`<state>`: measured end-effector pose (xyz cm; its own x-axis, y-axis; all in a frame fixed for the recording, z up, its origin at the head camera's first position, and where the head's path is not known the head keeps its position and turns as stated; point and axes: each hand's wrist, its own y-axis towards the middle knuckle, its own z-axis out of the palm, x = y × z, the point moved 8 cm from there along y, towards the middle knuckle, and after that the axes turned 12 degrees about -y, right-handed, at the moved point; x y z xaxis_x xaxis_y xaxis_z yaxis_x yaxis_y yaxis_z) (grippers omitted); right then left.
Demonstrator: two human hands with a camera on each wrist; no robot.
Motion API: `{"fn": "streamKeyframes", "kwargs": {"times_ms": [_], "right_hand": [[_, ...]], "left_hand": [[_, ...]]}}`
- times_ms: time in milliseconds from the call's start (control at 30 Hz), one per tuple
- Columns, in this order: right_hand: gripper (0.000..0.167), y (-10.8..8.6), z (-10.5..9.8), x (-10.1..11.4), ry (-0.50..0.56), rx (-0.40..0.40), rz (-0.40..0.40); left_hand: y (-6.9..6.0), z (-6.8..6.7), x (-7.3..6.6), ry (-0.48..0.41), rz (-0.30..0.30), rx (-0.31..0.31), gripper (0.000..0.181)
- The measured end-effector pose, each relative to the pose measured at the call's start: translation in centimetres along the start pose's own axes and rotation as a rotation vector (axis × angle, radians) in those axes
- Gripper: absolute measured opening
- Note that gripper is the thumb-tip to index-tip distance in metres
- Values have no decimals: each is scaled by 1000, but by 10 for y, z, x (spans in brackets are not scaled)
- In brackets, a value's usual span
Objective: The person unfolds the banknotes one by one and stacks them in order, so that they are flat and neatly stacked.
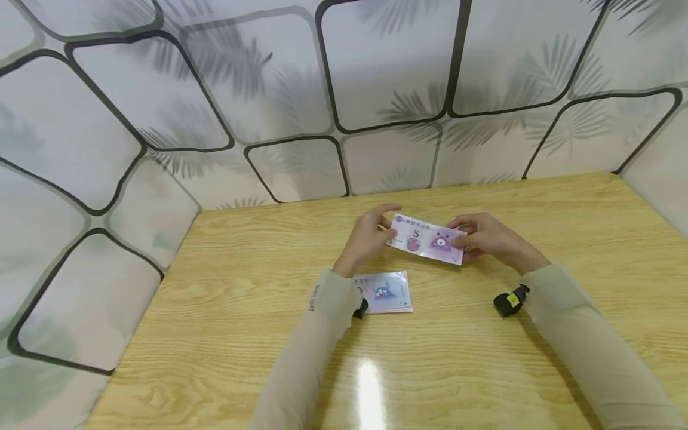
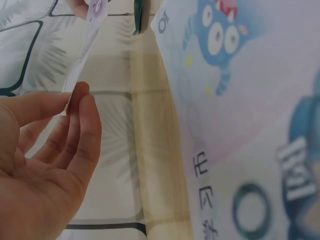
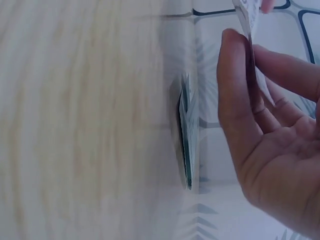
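A purple play-money note (image 1: 427,240), printed with a 5 and a one-eyed monster, is held up above the table. My left hand (image 1: 365,236) pinches its left end between thumb and fingertips, also visible on the hand (image 2: 50,160) in the left wrist view. At the note's right end, my right hand (image 1: 484,236) grips it between thumb and fingers; the right wrist view has this hand (image 3: 275,125) with the note edge-on. A small stack of blue monster notes (image 1: 391,292) lies beneath my left forearm, partly covered by the sleeve.
A thin greenish stack of folded-looking paper (image 3: 186,135) lies on the table beyond my right hand in the right wrist view. The wood-grain table (image 1: 226,334) ends at a patterned wall covering (image 1: 392,161). Small black devices (image 1: 507,300) sit at both wrists.
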<state>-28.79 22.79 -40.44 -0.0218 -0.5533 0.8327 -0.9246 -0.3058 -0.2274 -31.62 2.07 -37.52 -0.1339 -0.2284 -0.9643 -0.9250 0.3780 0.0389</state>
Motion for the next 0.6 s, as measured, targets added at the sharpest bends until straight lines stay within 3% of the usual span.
{"fn": "streamKeyframes", "kwargs": {"times_ms": [233, 600], "right_hand": [[46, -1, -2, 3, 91, -7, -22], [46, -2, -7, 9, 181, -81, -50]], "left_hand": [[-4, -5, 2, -29, -4, -9, 45], [-10, -10, 3, -125, -17, -29, 44]]}}
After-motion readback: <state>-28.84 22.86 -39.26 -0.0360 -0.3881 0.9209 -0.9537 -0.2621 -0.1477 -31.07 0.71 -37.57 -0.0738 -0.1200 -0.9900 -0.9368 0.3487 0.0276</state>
